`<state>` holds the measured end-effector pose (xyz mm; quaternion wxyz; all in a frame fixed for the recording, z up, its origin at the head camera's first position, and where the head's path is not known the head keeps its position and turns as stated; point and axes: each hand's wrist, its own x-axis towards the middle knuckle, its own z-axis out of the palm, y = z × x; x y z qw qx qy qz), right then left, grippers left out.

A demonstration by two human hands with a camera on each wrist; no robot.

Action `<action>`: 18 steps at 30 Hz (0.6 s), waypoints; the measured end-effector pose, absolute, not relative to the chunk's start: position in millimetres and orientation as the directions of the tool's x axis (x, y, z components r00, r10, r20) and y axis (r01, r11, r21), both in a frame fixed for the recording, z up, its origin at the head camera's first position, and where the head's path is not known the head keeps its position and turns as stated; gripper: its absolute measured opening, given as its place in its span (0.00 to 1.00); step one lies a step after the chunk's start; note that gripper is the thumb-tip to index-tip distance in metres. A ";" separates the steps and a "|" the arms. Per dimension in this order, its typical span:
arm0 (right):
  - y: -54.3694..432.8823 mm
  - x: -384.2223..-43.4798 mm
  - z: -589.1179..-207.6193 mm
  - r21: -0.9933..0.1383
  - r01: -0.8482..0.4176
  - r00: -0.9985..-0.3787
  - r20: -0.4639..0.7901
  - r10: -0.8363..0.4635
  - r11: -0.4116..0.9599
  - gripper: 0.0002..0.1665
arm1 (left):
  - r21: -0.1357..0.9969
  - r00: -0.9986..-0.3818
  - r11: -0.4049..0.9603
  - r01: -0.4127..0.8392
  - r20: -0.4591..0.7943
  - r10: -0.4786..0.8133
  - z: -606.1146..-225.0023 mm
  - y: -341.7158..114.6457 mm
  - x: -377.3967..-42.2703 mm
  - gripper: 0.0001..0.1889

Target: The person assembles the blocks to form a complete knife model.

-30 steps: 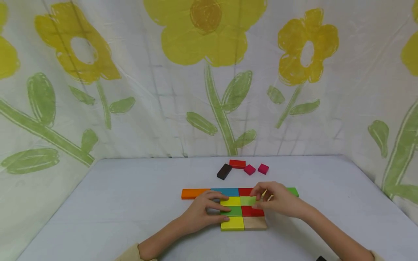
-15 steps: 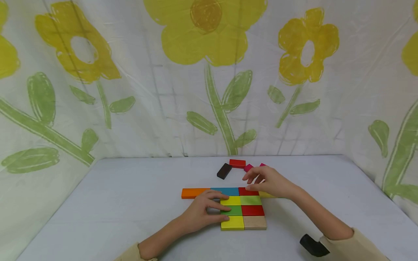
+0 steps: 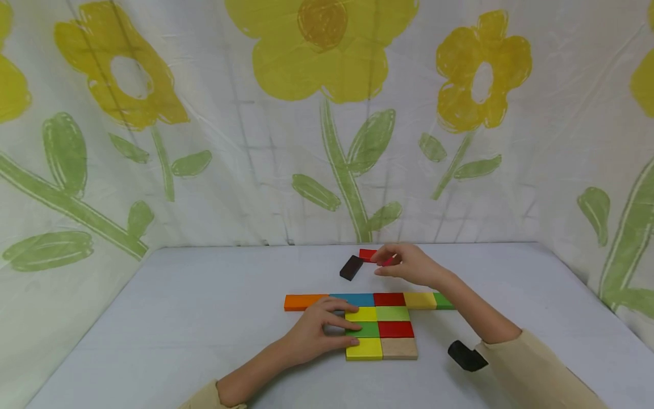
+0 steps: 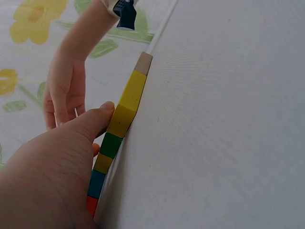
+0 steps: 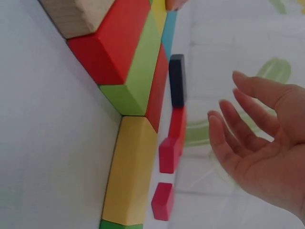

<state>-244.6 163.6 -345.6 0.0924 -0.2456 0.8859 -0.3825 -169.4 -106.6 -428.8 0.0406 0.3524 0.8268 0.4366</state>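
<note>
My left hand (image 3: pixel 317 332) rests on the left side of a flat array of coloured wooden blocks, its fingertips touching the yellow block (image 3: pixel 367 350) and green block (image 3: pixel 369 330). In the left wrist view the thumb (image 4: pixel 106 110) presses against a yellow block's side. My right hand (image 3: pixel 414 266) hovers over the loose blocks at the back, fingers apart and slightly bent, holding nothing. Beneath it, a red block (image 3: pixel 367 255) is partly covered. Two pink cubes (image 5: pixel 167 155) show in the right wrist view, along with a black block (image 5: pixel 177 81).
Behind the left hand runs a row with orange (image 3: pixel 304 302), blue (image 3: pixel 357 299), dark red (image 3: pixel 389 299), pale yellow (image 3: pixel 420 301) and green (image 3: pixel 443 301) blocks. The white tabletop (image 3: pixel 153 329) ends at a flower-printed curtain (image 3: pixel 276 170).
My right hand has left the array's right side and moved away from me, over the loose blocks at the back, uncovering the pale yellow block. The left hand stays put.
</note>
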 end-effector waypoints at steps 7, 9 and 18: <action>161.1 -262.6 -349.8 -0.738 -0.358 -0.875 0.050 -0.482 0.573 0.18 | 0.746 -0.743 0.370 0.554 0.243 0.623 -428.6 -107.0 -169.5 0.13; 160.3 -267.7 -351.5 -0.736 -0.352 -0.883 0.056 -0.466 0.578 0.19 | 0.750 -0.746 0.372 0.548 0.236 0.622 -428.5 -107.0 -169.6 0.14; 156.1 -284.0 -359.7 -0.720 -0.320 -0.915 0.065 -0.399 0.616 0.23 | 0.754 -0.750 0.374 0.540 0.230 0.620 -429.3 -106.9 -169.6 0.14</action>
